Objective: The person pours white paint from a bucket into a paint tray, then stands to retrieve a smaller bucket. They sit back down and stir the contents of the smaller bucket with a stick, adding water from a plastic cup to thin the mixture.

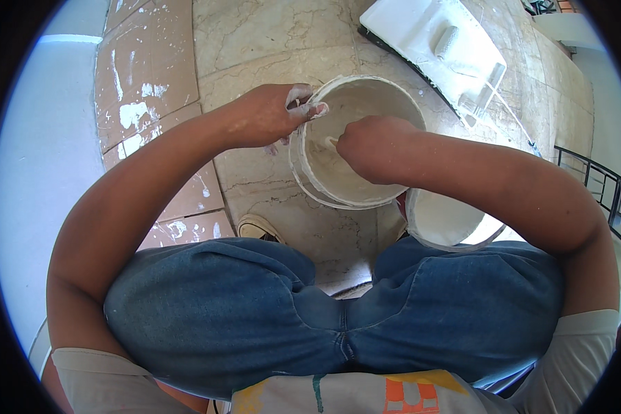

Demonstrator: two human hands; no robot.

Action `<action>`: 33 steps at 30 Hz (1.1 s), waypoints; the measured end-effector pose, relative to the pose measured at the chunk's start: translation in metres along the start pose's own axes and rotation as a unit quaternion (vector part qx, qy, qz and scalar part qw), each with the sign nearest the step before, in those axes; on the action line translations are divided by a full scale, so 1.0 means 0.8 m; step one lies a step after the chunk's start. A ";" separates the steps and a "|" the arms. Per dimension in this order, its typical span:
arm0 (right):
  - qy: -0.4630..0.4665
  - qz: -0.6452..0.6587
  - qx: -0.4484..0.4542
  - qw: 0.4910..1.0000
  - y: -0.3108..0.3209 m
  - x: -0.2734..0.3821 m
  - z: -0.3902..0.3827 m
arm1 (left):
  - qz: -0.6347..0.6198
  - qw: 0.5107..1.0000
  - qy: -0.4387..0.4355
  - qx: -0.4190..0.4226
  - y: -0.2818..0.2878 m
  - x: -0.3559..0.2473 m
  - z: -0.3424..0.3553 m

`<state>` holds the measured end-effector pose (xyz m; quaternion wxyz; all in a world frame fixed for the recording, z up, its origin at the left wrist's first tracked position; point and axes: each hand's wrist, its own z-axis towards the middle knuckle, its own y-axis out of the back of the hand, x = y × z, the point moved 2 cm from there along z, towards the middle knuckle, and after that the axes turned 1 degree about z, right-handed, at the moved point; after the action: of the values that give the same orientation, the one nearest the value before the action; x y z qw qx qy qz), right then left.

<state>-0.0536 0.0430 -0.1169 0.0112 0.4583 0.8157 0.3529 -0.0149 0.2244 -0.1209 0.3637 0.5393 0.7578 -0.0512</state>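
Our left hand [276, 116] grips the bucket [393, 100] at its left rim, probably steadying it; our right hand [374, 148] closes round a pale stick [331, 142] inside. The bucket stands on the floor [252, 185], within easy reach.

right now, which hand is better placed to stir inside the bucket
Probably the right hand: it is down inside the bucket, closed around a pale stick-like thing, while the left hand grips the bucket's edge.
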 end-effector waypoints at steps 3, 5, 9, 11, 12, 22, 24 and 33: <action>-0.005 0.000 -0.024 1.000 0.003 0.010 -0.001 | -0.010 1.000 0.009 0.001 0.000 -0.002 -0.003; 0.011 -0.036 -0.009 0.999 0.022 0.011 -0.017 | -0.022 0.999 0.022 -0.021 -0.001 0.001 -0.009; -0.039 -0.037 0.018 0.998 0.018 -0.005 -0.015 | -0.022 0.999 0.034 -0.021 -0.001 -0.004 -0.008; -0.041 -0.020 -0.003 0.999 0.009 -0.006 -0.020 | -0.017 0.999 0.043 -0.002 -0.002 -0.006 -0.007; -0.040 -0.011 -0.014 0.999 0.006 -0.005 -0.021 | -0.014 0.999 0.050 0.007 -0.003 -0.006 -0.006; 0.021 -0.007 -0.008 1.000 -0.005 0.002 -0.016 | -0.038 0.997 0.066 0.008 -0.006 -0.010 -0.010; 0.004 0.020 -0.016 1.000 -0.004 -0.004 -0.017 | -0.053 0.996 0.069 0.006 -0.010 -0.016 -0.012; 0.016 0.030 -0.031 0.999 -0.006 0.006 0.002 | 0.053 0.994 0.065 -0.065 -0.007 -0.003 -0.020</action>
<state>-0.0591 0.0459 -0.1190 0.0012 0.4762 0.7905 0.3852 -0.0269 0.2280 -0.1098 0.3501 0.5562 0.7519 0.0523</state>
